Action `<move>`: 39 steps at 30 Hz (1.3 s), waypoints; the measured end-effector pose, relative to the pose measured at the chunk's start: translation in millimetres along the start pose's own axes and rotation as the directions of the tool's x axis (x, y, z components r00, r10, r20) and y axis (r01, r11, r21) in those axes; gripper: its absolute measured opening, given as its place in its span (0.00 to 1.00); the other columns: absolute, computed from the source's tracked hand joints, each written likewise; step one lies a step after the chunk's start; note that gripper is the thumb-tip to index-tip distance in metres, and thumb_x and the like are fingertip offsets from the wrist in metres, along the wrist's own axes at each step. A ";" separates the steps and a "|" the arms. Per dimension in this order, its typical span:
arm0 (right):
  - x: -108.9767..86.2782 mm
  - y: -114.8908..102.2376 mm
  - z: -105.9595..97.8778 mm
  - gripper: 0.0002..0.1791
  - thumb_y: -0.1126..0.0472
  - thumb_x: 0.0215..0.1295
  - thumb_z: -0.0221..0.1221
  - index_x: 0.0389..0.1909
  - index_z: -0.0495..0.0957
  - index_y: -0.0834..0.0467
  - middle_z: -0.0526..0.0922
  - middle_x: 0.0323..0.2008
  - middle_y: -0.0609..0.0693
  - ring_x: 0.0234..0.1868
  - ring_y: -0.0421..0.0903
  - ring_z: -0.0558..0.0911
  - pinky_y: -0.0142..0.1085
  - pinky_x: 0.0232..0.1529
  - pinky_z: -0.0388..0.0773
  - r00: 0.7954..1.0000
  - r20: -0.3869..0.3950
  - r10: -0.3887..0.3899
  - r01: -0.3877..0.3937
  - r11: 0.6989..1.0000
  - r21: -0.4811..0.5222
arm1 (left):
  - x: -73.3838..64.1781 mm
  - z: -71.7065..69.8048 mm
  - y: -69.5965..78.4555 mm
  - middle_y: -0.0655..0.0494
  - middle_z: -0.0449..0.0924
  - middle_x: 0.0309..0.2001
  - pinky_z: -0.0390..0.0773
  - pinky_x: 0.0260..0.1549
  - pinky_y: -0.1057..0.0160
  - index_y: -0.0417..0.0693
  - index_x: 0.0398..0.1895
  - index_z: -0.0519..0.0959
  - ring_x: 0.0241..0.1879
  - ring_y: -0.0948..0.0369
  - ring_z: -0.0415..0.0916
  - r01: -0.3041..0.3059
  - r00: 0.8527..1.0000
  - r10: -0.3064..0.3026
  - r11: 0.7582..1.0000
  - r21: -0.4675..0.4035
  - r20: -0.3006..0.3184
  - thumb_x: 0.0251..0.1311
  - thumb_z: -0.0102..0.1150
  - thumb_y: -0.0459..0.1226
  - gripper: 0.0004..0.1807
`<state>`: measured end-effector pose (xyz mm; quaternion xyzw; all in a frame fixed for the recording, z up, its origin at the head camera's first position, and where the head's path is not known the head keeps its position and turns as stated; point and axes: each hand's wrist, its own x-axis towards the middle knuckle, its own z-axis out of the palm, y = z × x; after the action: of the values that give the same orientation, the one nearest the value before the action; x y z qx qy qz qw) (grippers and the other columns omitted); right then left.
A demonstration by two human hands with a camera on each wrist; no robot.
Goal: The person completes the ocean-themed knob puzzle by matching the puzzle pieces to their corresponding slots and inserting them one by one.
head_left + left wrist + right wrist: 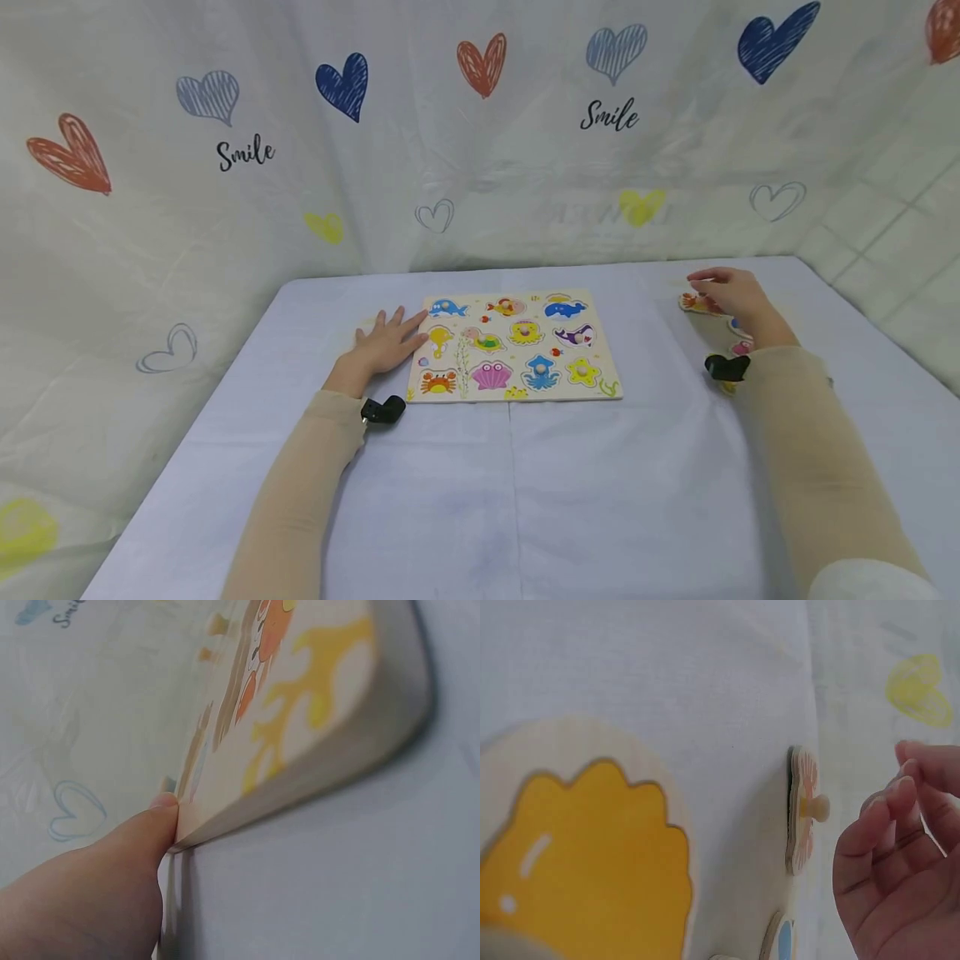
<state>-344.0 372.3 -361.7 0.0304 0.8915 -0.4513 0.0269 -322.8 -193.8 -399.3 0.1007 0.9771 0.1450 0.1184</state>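
Note:
A wooden peg puzzle board (517, 392) with sea-animal pictures lies flat on the table. My left hand (386, 343) rests at the board's left edge with its fingers spread; in the left wrist view the thumb (154, 825) touches that edge. At the right, my right hand (738, 302) hovers over loose puzzle pieces, fingers loosely bent and nothing between them. Nearest to it is an orange-red piece (697, 304), whose knob (820, 808) shows in the right wrist view, apart from the fingers. A yellow piece (622, 847) looms close to that camera.
A pink piece (741, 348) and a blue piece (735, 324) lie by the right wrist, partly covered by it. Behind the table hangs a pale curtain (405, 150) with printed hearts. A white cloth (450, 500) covers the table.

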 end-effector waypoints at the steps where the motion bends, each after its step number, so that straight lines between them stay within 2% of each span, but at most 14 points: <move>1: 0.3 3.2 -2.2 0.29 0.51 0.80 0.52 0.67 0.68 0.71 0.77 0.35 0.44 0.33 0.37 0.75 0.28 0.36 0.79 1.000 0.003 0.019 -0.019 1.000 0.005 | 0.6 0.1 0.1 0.41 0.34 0.83 0.32 0.67 0.23 0.63 0.84 0.48 0.79 0.35 0.26 -0.002 1.000 0.002 1.000 0.000 0.001 0.78 0.35 0.61 0.36; 5: 0.5 12.1 -8.8 0.30 0.52 0.81 0.50 0.70 0.64 0.72 0.77 0.33 0.41 0.32 0.36 0.76 0.28 0.35 0.79 0.995 0.043 0.091 -0.091 0.996 0.009 | 2.1 0.1 1.0 0.41 0.33 0.83 0.32 0.67 0.23 0.64 0.84 0.48 0.79 0.35 0.25 -0.005 1.000 0.005 1.000 0.005 0.010 0.78 0.34 0.62 0.37; 9: 3.2 16.1 -12.0 0.30 0.55 0.79 0.52 0.70 0.63 0.74 0.78 0.29 0.37 0.30 0.35 0.76 0.30 0.34 0.78 0.993 0.055 0.104 -0.104 0.995 0.005 | 1.0 -2.6 2.9 0.41 0.33 0.83 0.32 0.67 0.23 0.63 0.84 0.48 0.79 0.35 0.25 -0.007 1.000 0.007 1.000 0.002 0.008 0.78 0.34 0.62 0.37; 16: 8.6 17.8 -11.7 0.27 0.60 0.74 0.57 0.64 0.67 0.76 0.78 0.24 0.41 0.26 0.38 0.76 0.32 0.29 0.75 0.992 0.039 0.120 -0.116 0.990 -0.082 | -1.6 -5.3 5.0 0.41 0.33 0.83 0.32 0.67 0.23 0.63 0.84 0.48 0.79 0.35 0.25 -0.005 1.000 0.005 1.000 -0.003 0.009 0.78 0.35 0.61 0.37; 22: 10.2 17.1 -10.6 0.24 0.62 0.71 0.60 0.59 0.72 0.76 0.79 0.20 0.44 0.24 0.42 0.76 0.35 0.27 0.75 0.991 0.033 0.130 -0.126 0.986 -0.111 | -1.8 -5.5 5.1 0.41 0.34 0.83 0.32 0.67 0.23 0.63 0.84 0.48 0.79 0.35 0.25 -0.005 1.000 0.005 1.000 -0.004 0.006 0.78 0.36 0.61 0.36; 30: 12.4 17.5 -7.9 0.16 0.61 0.72 0.60 0.50 0.79 0.72 0.79 0.21 0.45 0.25 0.43 0.76 0.38 0.29 0.74 0.984 0.003 0.178 -0.176 0.976 -0.131 | -1.3 -3.0 3.3 0.41 0.34 0.83 0.32 0.66 0.23 0.63 0.84 0.48 0.78 0.35 0.26 -0.010 1.000 0.010 1.000 -0.002 0.008 0.78 0.35 0.61 0.37; 34: 10.9 16.7 -6.6 0.19 0.61 0.72 0.59 0.51 0.78 0.74 0.78 0.21 0.46 0.25 0.43 0.75 0.38 0.28 0.74 0.988 0.008 0.155 -0.152 0.975 -0.160 | -1.0 -2.1 2.7 0.41 0.34 0.83 0.33 0.66 0.23 0.63 0.84 0.48 0.79 0.35 0.26 -0.007 1.000 0.007 1.000 -0.003 0.007 0.78 0.36 0.61 0.36; 39: 8.5 11.7 -7.5 0.21 0.57 0.73 0.60 0.52 0.78 0.74 0.78 0.20 0.46 0.25 0.44 0.75 0.40 0.31 0.71 0.997 -0.003 0.073 -0.072 0.968 -0.239 | -1.3 -2.5 1.8 0.41 0.34 0.83 0.32 0.67 0.23 0.64 0.84 0.48 0.79 0.35 0.26 -0.001 1.000 0.001 1.000 -0.004 0.003 0.78 0.35 0.61 0.36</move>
<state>-351.7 385.5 -367.3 0.0583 0.9375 -0.3396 0.0492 -321.9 -193.0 -396.1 0.1013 0.9766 0.1468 0.1199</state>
